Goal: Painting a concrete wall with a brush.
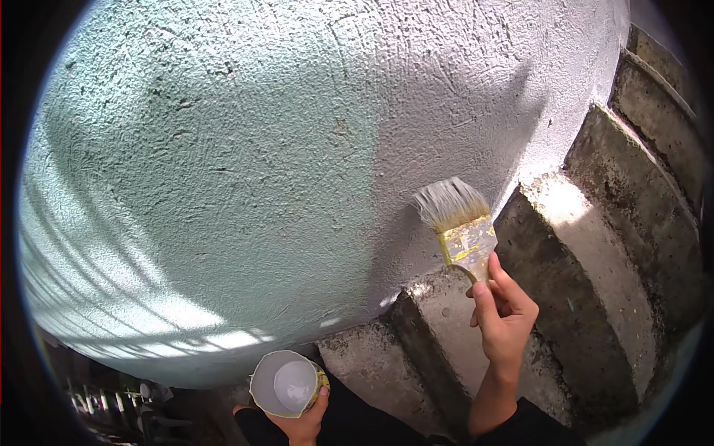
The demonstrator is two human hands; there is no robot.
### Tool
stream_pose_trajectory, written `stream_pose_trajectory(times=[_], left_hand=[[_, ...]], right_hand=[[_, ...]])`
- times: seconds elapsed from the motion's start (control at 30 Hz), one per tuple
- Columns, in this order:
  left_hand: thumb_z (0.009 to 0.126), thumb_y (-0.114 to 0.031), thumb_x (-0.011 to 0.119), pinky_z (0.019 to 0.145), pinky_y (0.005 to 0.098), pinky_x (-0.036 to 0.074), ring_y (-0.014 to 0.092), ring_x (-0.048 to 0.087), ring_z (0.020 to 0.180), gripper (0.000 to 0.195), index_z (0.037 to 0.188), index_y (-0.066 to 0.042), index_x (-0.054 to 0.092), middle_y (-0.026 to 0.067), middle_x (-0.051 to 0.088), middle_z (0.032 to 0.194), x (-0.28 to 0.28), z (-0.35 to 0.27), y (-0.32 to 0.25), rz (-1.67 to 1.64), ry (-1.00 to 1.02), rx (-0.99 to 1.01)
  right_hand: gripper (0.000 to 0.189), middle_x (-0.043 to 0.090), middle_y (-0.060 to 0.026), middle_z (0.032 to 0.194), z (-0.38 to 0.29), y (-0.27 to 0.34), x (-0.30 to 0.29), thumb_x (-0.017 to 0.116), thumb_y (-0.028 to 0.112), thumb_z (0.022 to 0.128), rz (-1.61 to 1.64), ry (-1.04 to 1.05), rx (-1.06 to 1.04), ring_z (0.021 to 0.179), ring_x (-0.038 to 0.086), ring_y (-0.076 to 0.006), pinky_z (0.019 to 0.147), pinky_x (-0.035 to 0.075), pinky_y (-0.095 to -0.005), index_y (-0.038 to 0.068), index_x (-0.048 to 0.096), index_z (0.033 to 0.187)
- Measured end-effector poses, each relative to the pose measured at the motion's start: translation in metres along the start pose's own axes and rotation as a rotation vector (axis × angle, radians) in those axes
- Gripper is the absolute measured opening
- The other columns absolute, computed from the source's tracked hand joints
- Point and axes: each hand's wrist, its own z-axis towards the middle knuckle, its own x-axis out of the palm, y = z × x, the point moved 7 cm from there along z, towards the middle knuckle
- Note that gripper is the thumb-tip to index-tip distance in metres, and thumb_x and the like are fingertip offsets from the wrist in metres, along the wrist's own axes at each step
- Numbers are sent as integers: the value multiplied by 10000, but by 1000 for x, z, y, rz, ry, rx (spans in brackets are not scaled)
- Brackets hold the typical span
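Observation:
My right hand [505, 312] grips the handle of a wide flat paintbrush [467, 234], its ferrule spotted with yellow paint. The pale bristles point up and left, in front of a rough plastered wall [268, 184]; whether they touch it I cannot tell. Pale green covers the wall's left part, while a whitish paint coat [435, 122] covers its right part. Low in the view, my left hand [304, 423] holds a cut-down paint container [287, 384] from the side. White-grey paint lies in its bottom.
Bare concrete steps [591, 240] climb along the wall's lower edge to the upper right, with worn, stained faces. Dark clutter [128, 401] lies below the wall at the lower left. Sunlit patches and striped shadows fall across the wall.

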Motion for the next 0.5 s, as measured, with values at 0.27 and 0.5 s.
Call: stream_pose_trajectory(times=[0.27, 0.5], left_hand=[[633, -63, 878, 992, 387, 486, 264, 582, 1155, 863, 1353, 46, 414, 164, 560, 1255, 4, 8, -1, 103, 55, -78], [641, -73, 878, 1050, 406, 442, 270, 538, 1219, 965, 1415, 32, 311, 179, 501, 1333, 4, 5, 15, -25, 37, -153]], right_hand=[[368, 733, -66, 872, 24, -34, 30, 673, 18, 900, -155, 35, -68, 708, 582, -37, 629, 464, -203, -27, 633, 1263], [349, 744, -152, 898, -5, -58, 14, 704, 64, 874, -347, 184, 149, 740, 630, -57, 663, 501, -236, -16, 668, 1212]])
